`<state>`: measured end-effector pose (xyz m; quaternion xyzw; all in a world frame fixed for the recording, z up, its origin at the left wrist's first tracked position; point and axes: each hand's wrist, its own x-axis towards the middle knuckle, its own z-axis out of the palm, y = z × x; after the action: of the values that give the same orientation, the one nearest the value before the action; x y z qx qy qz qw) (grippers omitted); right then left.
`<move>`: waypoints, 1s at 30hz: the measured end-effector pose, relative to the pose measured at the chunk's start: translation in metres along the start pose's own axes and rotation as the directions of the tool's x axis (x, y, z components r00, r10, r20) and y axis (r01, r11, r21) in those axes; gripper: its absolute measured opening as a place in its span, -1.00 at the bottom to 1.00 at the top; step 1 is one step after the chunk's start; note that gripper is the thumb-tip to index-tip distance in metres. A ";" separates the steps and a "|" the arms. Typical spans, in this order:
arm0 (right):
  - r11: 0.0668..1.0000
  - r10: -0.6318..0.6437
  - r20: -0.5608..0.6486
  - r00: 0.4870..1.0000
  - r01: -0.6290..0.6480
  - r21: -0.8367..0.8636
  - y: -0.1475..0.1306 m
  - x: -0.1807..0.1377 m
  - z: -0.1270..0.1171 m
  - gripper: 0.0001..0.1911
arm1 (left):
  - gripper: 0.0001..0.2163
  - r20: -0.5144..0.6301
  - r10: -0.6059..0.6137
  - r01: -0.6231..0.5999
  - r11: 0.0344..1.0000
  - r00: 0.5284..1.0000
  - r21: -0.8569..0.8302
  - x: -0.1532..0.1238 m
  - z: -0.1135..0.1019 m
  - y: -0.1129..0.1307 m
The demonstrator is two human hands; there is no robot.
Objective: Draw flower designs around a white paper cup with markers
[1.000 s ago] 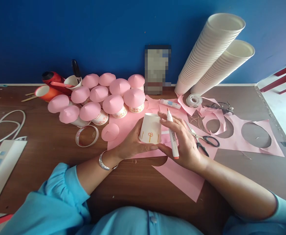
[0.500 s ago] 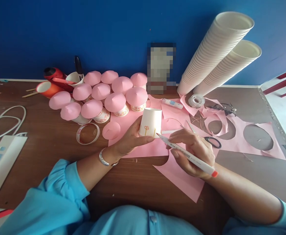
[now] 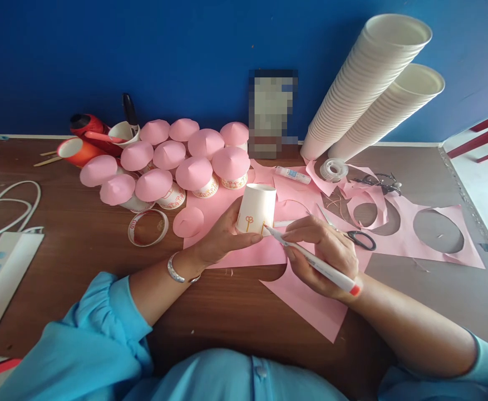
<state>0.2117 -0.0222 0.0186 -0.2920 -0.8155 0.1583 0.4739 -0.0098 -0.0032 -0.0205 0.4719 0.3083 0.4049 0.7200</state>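
My left hand (image 3: 222,234) is closed around a white paper cup (image 3: 259,203), held upside down with its narrow base up. Near the cup's lower rim are an orange-red flower on a yellow stem and a second yellow stem beside it. My right hand (image 3: 325,250) grips a white marker pen (image 3: 319,264) with a red end. The pen's tip meets the cup at the top of the second stem. Under both hands lies pink paper (image 3: 244,256). A pink paper disc (image 3: 188,223) rests just left of the cup.
Several cups with pink cone roofs (image 3: 193,172) stand at back left. Tall stacks of white cups (image 3: 369,83) lean at back right. Scissors (image 3: 363,239), clear tape (image 3: 334,169), a glue tube (image 3: 292,175) and cut pink scraps (image 3: 402,223) lie right. A power strip (image 3: 10,278) sits left.
The marker has moved slightly left and its tip has come onto the cup beside the second stem. My left hand keeps its hold on the cup. The whole view has shifted slightly.
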 end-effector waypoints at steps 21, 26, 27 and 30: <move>0.999 0.035 0.031 0.999 -0.035 -0.002 0.000 -0.002 -0.001 -0.76 | -0.41 -0.022 -0.009 0.009 1.000 1.000 0.009 -0.001 0.002 0.000; 0.999 0.041 0.043 0.998 -0.042 0.008 0.000 -0.001 -0.001 -0.79 | -0.41 -0.029 -0.011 0.011 1.000 1.000 0.013 -0.002 0.001 -0.002; 0.999 0.042 0.043 0.998 -0.042 0.009 0.000 -0.001 -0.002 -0.79 | -0.40 -0.027 -0.013 0.013 1.000 1.000 0.013 -0.002 0.001 -0.002; 0.999 0.051 0.034 0.998 -0.052 0.010 0.000 -0.001 -0.001 -0.78 | -0.39 -0.023 -0.009 0.010 1.000 1.000 0.004 -0.001 0.002 0.000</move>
<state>0.2131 -0.0230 0.0189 -0.3077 -0.8149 0.1797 0.4572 -0.0085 -0.0053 -0.0200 0.4672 0.3196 0.4062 0.7173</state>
